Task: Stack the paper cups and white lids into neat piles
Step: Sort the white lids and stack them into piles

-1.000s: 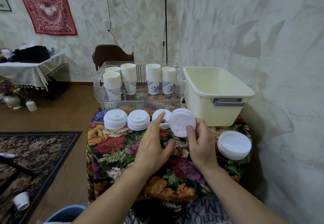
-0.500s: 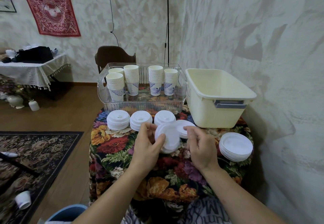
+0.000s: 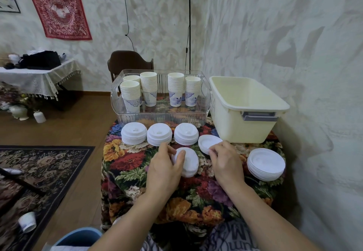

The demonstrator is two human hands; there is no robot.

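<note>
My left hand (image 3: 164, 169) grips a small pile of white lids (image 3: 187, 162) just above the flowered tablecloth. My right hand (image 3: 225, 160) pinches the near edge of another small lid pile (image 3: 208, 142) lying on the cloth. Three neat lid piles stand in a row behind: left (image 3: 134, 133), middle (image 3: 159, 134), right (image 3: 186, 133). A wider pile of upturned lids (image 3: 266, 163) sits at the right edge. Several stacks of paper cups (image 3: 149, 88) stand in the clear tray (image 3: 161, 118).
A cream plastic tub (image 3: 245, 117) stands at the back right beside the tray. The small table (image 3: 127, 160) drops off on the left to wooden floor. A loose cup (image 3: 27, 221) lies on the carpet. A blue bucket rim (image 3: 78, 237) is below left.
The lid pile held up between both hands has split. My left hand brought one part down and toward me; my right hand set the other part on the cloth.
</note>
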